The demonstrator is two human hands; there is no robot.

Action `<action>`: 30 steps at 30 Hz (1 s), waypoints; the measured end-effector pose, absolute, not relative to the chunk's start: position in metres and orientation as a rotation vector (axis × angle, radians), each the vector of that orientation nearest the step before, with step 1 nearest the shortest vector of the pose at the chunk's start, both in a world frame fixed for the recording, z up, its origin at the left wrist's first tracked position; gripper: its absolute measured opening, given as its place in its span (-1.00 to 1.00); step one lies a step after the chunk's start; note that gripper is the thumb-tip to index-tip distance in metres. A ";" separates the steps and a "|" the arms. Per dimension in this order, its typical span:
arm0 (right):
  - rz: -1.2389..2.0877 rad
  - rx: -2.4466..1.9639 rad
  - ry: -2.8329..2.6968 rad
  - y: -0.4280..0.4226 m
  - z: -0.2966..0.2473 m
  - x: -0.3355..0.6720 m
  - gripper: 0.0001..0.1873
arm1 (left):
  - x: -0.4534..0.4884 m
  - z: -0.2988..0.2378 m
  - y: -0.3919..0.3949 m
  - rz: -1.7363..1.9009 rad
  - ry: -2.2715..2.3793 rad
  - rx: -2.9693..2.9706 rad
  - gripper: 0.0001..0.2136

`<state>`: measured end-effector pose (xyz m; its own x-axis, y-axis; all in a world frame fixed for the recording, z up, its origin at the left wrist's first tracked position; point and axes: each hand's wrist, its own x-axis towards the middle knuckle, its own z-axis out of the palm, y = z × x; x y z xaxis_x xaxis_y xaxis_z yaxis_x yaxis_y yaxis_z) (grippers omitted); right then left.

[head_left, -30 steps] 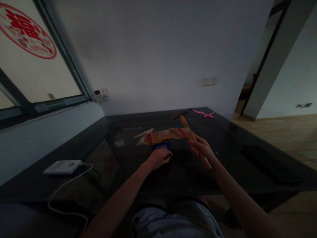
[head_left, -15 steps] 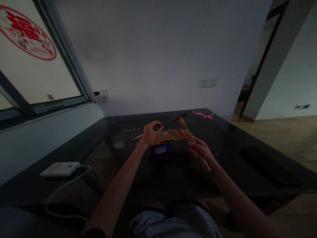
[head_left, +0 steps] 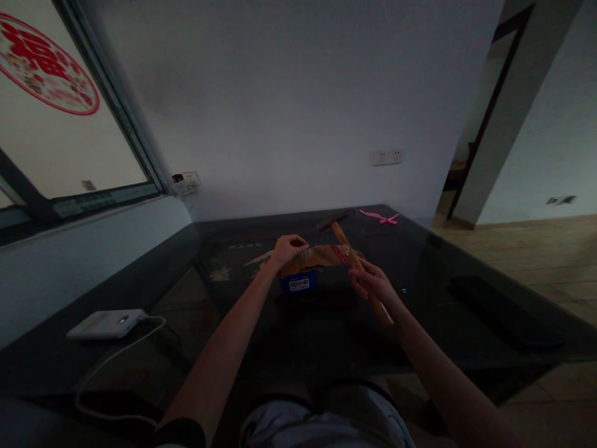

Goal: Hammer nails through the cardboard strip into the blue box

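My right hand (head_left: 372, 281) is wrapped round the wooden handle of a hammer (head_left: 344, 239), its dark head raised up and to the left above the table. My left hand (head_left: 288, 250) is closed in a pinch over a piece of printed brown cardboard (head_left: 323, 254). Whatever lies between its fingertips is too small to make out. Under the cardboard stands a blue box (head_left: 298, 282) with a white label. The cardboard reaches past the box on both sides, and its right end passes behind the hammer handle.
The dark glossy table (head_left: 326, 339) meets the wall at the back. A white power bank (head_left: 106, 324) with a white cable lies at the left. A pink ribbon (head_left: 383, 218) is at the far right corner, and a flat black object (head_left: 504, 311) rests at the right.
The left hand has lowered slightly toward the cardboard, and its fingers have turned down in the pinch. The hammer stays in the right hand, barely moved. The whole view has shifted a little.
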<state>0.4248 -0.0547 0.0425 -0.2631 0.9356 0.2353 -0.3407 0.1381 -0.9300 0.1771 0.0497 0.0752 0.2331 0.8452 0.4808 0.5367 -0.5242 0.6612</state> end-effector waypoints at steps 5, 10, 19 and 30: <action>1.402 -0.685 -1.293 -0.055 0.041 0.424 -0.33 | 0.177 0.068 0.051 1.232 1.248 2.156 -0.84; 1.393 -0.695 -1.318 -0.058 0.045 0.420 -0.36 | 0.177 0.069 0.048 1.261 1.227 2.131 -0.84; 1.375 -0.773 -1.344 -0.061 0.052 0.416 -0.29 | 0.176 0.066 0.049 1.299 1.198 2.158 -0.84; 1.159 -0.991 -1.617 -0.080 0.099 0.419 -0.40 | 0.175 0.061 0.051 1.281 1.195 2.177 -0.85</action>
